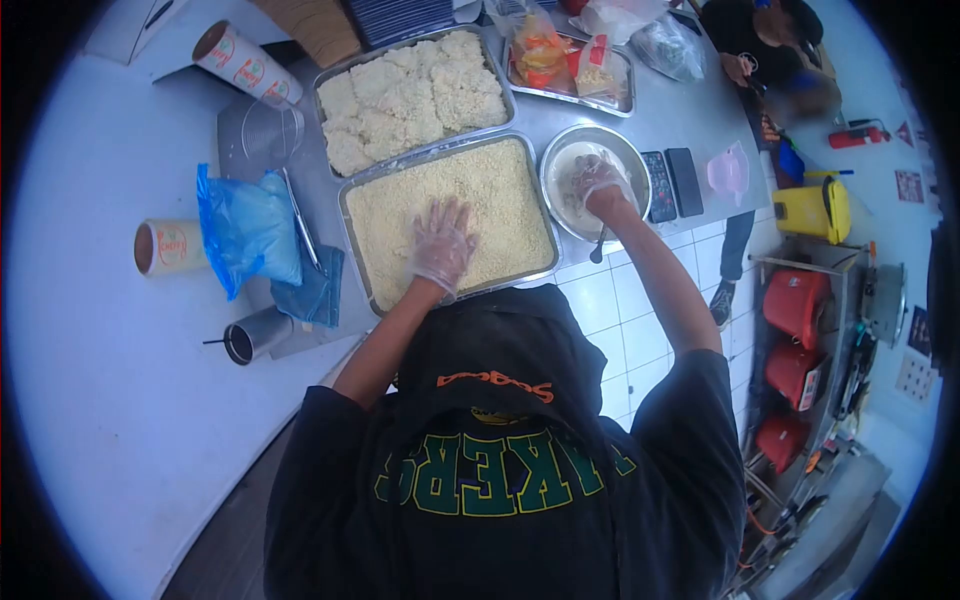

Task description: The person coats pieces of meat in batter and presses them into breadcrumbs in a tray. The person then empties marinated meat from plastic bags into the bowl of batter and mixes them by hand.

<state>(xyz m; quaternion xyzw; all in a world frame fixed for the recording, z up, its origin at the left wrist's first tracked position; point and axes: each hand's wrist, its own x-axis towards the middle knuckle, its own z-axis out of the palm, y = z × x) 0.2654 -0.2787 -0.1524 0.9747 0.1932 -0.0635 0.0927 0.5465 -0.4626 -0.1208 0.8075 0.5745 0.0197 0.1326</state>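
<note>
My left hand point(443, 245), in a clear plastic glove, lies flat with fingers spread on pale crumbs filling a metal tray point(549, 222). My right hand point(599, 180), also gloved, reaches down into a metal bowl point(642, 170) of whitish liquid batter. Its fingers are bunched and partly sunk in the batter; what they hold, if anything, is hidden. A dark spoon-like handle point(598, 252) hangs over the bowl's near rim. Behind the crumb tray, a second tray point(511, 112) holds several crumb-coated pieces point(415, 95) packed side by side.
A blue plastic bag point(250, 230), metal tongs point(302, 220), a tumbler point(258, 333) and paper buckets point(247, 68) stand left. A calculator point(659, 187), a phone point(684, 181) and a pink cup point(728, 172) lie right of the bowl. Another person point(765, 50) is at the far right.
</note>
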